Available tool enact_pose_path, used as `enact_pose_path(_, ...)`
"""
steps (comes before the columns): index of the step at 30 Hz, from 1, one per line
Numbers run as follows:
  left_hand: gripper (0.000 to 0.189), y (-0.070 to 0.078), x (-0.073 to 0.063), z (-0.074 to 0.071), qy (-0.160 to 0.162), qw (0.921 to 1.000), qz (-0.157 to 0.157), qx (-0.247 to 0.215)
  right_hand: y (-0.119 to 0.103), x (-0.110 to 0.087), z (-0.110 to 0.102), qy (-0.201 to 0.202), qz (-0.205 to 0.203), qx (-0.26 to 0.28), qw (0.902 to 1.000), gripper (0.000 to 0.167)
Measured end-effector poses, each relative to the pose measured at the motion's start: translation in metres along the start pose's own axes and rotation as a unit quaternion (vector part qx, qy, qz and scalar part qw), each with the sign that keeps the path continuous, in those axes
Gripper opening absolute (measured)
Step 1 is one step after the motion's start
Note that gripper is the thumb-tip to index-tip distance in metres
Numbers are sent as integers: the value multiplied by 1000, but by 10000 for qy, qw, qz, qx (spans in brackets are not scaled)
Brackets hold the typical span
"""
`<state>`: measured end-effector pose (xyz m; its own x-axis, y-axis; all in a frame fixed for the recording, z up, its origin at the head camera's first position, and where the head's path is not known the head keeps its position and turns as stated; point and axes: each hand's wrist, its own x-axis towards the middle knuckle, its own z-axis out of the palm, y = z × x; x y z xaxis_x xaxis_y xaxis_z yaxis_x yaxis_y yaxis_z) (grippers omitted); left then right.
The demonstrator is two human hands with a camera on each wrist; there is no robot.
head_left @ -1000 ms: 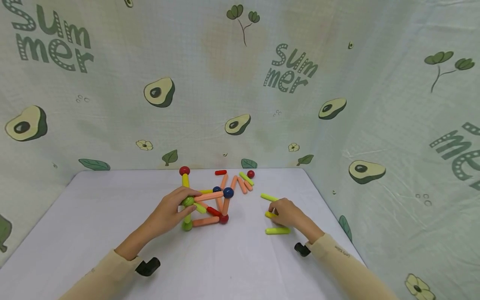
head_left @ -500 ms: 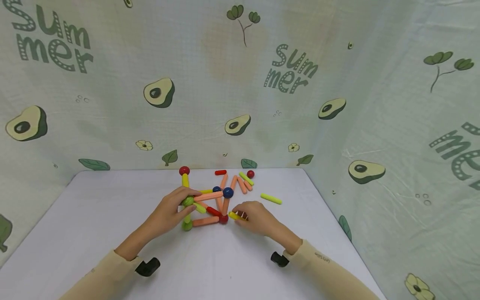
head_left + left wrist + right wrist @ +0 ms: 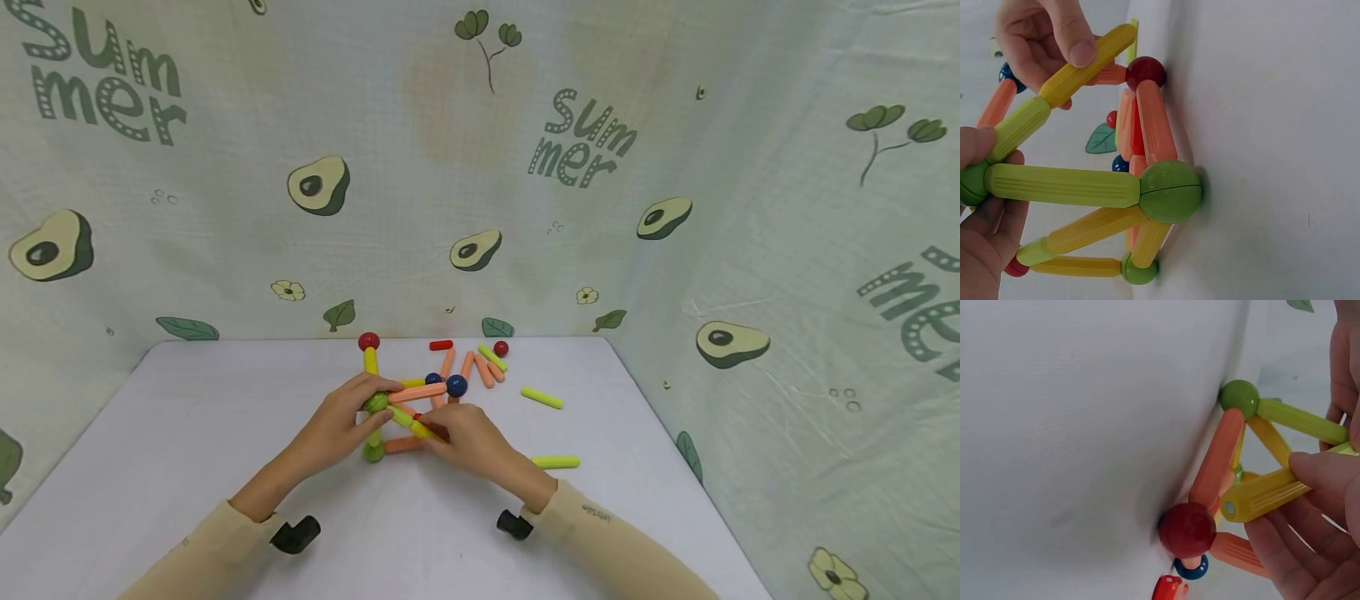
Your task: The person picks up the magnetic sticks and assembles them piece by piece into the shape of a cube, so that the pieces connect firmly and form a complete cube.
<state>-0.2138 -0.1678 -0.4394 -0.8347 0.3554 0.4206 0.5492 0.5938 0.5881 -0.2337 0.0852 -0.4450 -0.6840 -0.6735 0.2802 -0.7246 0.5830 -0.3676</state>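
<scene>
A frame of coloured rods and balls stands on the white table. My left hand [image 3: 347,417] grips its upper green ball [image 3: 375,402], fingers behind and thumb in front. From that ball a short lime rod [image 3: 1019,128] slants outward. A yellow rod [image 3: 1088,65] meets its outer end, pinched between the thumb and fingers of my right hand [image 3: 480,446]. The yellow rod's other end is free, above the lower red ball [image 3: 1188,529]. A peach rod [image 3: 1157,122] links that red ball to the lower green ball [image 3: 1169,190]. In the head view my right hand hides the red ball.
Two loose lime rods [image 3: 542,397] lie right of the frame. Farther back are a short red rod [image 3: 441,344], a loose red ball [image 3: 501,348], another lime rod [image 3: 492,357] and small peach rods [image 3: 484,371]. A printed curtain [image 3: 420,292] borders the table.
My right hand has carried the yellow rod left from beside the loose lime rods to the frame, where its end now meets the short lime rod. My left hand has stayed in place.
</scene>
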Motion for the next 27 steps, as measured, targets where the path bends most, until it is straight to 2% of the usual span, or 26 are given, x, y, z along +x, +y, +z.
enact_pose_path(3, 45, 1, 1, 0, 36, 10000, 9, 18, -2, 2, 2, 58, 51, -156, 9998, 22)
enact_pose_path(6, 45, 1, 1, 0, 49, 10000, -3, 18, -4, 2, 3, 193, 48, -537, 9984, 23)
enact_pose_path(10, 46, 1, 2, 2, 68, 9999, 27, 68, -4, 2, 7, 463, 17, -1103, 9928, 22)
enact_pose_path(17, 46, -1, 1, 4, 238, 9993, 153, 232, -3, 6, 14, 836, -1, -1643, 9829, 22)
enact_pose_path(22, 46, 0, 1, 4, 400, 9985, 175, 328, -2, 10, 18, 1031, -46, -1781, 9786, 20)
enact_pose_path(27, 45, -1, -1, 3, 494, 9980, 134, 369, -1, 13, 21, 1235, -86, -1641, 9786, 22)
